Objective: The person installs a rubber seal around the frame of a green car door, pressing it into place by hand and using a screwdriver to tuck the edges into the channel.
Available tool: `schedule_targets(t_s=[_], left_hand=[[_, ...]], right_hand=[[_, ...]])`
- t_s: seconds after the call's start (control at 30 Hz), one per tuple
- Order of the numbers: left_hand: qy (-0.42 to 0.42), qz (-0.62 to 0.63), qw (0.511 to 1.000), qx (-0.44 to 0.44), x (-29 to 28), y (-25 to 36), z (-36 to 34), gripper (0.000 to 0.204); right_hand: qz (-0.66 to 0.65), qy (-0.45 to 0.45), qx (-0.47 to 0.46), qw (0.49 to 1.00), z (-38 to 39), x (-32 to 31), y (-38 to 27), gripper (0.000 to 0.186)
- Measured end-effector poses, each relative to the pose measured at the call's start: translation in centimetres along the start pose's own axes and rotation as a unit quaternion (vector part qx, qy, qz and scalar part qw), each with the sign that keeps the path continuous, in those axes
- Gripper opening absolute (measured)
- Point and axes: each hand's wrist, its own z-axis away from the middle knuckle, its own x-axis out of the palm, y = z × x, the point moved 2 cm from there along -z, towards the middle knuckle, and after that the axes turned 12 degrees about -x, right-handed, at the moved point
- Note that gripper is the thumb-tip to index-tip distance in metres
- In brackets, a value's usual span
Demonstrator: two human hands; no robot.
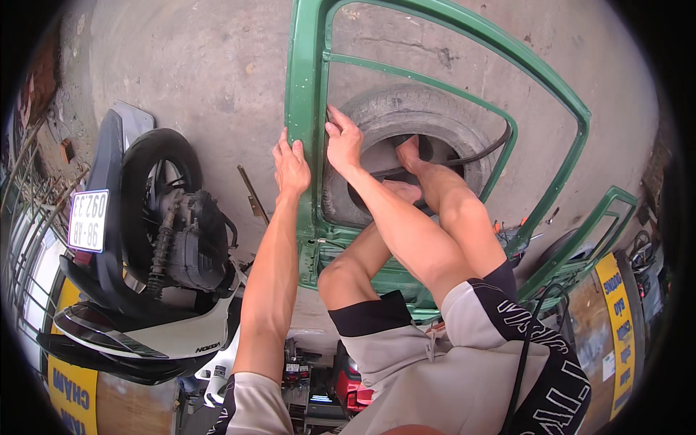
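A green vehicle door frame (304, 80) with an open window space stretches in front of me, its left upright running between my hands. My left hand (291, 170) grips the outer edge of that upright, thumb on the face and fingers curled at the side. On the inner edge, slightly farther up, my right hand (344, 143) holds on with its fingers bent and fingertips against the metal. A dark rubber strip (478, 154) hangs loosely across the window space from the right inner bar; its left end passes behind my right forearm.
Under the door lies a worn tyre (406, 105), with my bare feet (409, 152) inside its ring. A motorbike (167, 239) stands close on the left. A thin metal bar (252, 192) lies on the floor beside my left forearm. Another green frame (602, 225) is at the right.
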Motion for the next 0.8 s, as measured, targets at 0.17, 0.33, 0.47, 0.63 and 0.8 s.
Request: schedule_targets(t_s=[0.17, 0.33, 0.47, 0.63, 0.8], left_hand=[[-0.03, 0.002, 0.999, 0.016, -0.4, 0.5, -0.1, 0.056], [-0.03, -0.016, 0.992, 0.118, -0.3, 0.9, -0.5, 0.057], [-0.086, -0.102, 0.985, 0.11, -2.2, 1.2, -1.1, 0.057], [-0.164, -0.253, 0.95, 0.085, -4.6, 3.0, -3.6, 0.059], [-0.172, -0.587, 0.79, 0.049, -6.2, 12.0, -3.2, 0.058]], right_hand=[[-0.078, 0.026, 0.059, 0.995, -1.0, -0.7, -0.2, 0.011], [-0.07, 0.016, 0.079, 0.994, -1.3, -1.0, 1.1, 0.01], [-0.081, 0.003, 0.074, 0.994, -0.7, -1.4, 0.9, 0.013], [-0.145, -0.017, 0.07, 0.987, 0.8, -2.2, 2.3, 0.038], [-0.034, -0.014, 0.115, 0.993, 3.0, -1.5, 1.3, 0.042]])
